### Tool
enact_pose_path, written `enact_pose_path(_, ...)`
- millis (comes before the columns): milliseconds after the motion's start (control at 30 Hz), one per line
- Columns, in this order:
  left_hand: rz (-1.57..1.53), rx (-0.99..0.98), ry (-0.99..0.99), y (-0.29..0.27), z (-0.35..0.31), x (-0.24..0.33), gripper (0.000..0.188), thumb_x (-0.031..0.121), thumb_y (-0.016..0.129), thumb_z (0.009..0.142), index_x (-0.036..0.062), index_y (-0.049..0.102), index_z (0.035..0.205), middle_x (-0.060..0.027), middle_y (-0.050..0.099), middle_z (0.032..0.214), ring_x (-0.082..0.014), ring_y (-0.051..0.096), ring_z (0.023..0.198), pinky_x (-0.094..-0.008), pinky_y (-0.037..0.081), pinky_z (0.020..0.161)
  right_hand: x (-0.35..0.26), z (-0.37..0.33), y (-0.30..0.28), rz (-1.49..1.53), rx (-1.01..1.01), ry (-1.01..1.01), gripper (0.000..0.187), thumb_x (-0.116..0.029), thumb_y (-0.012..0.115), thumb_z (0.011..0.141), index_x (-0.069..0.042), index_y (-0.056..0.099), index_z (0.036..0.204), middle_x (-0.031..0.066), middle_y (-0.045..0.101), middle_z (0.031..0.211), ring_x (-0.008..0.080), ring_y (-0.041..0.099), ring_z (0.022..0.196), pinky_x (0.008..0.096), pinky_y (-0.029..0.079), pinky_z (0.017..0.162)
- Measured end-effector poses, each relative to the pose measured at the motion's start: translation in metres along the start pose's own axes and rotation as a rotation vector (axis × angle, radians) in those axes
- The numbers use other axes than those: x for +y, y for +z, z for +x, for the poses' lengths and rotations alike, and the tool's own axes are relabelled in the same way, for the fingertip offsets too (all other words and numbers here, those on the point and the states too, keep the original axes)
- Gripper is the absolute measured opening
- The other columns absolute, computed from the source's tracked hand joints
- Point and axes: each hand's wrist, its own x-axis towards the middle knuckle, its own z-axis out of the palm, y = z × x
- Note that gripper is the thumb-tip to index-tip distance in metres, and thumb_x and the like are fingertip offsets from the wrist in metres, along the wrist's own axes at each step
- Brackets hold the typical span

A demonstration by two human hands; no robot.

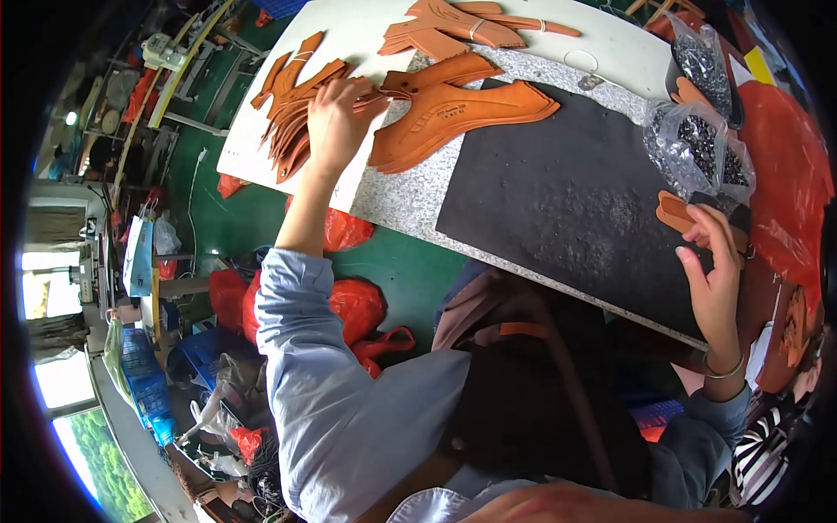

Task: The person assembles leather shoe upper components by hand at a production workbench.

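My left hand [336, 126] is at a fanned stack of brown leather pieces [292, 131] on the left of the table, its fingers curled onto the edge of a piece. Just to the right, a large curved leather piece [462, 118] with stamped marks lies partly on a black mat [558, 192]. Another dark-edged leather piece [449, 71] rests behind it. My right hand [715, 275] hovers by the mat's right end, thumb and fingers apart with nothing visible between them. Near its fingertips lies a small rounded leather piece [671, 211].
Banded leather pieces [453, 26] lie at the table's far side, near a wire ring [582, 65]. Clear bags of small dark parts [693, 144] stand at the right, beside red plastic sheeting [789, 166]. Red bags [353, 305] sit on the green floor below the table.
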Motion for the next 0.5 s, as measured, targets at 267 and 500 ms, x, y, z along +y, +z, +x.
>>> enact_pose_path(267, -0.276, -0.089, -0.225, -0.013, -0.007, 0.069, 0.019, 0.011, 0.071, 0.069, 0.0024, 0.058, 0.08, -0.0113, 0.058, 0.07, -0.0249, 0.057, 0.062, -0.0335, 0.045, 0.058, 0.053, -0.025, -0.031, -0.204, 0.177, 0.1, 0.025, 0.0, 0.061, 0.075, 0.001, 0.057, 0.099, 0.0117, 0.057, 0.095, 0.0222, 0.059, 0.078, 0.0284, 0.045, 0.07)
enact_pose_path(500, -1.431, -0.279, -0.135, -0.079, -0.014, 0.154, 0.017, 0.002, 0.061, 0.081, 0.0019, 0.051, 0.095, -0.0069, 0.061, 0.087, -0.0087, 0.056, 0.075, -0.0208, 0.045, 0.068, 0.115, -0.024, -0.057, -0.402, 0.114, 0.011, 0.015, -0.008, 0.061, 0.075, 0.0, 0.058, 0.088, 0.0115, 0.057, 0.083, 0.0299, 0.057, 0.079, 0.0362, 0.046, 0.067)
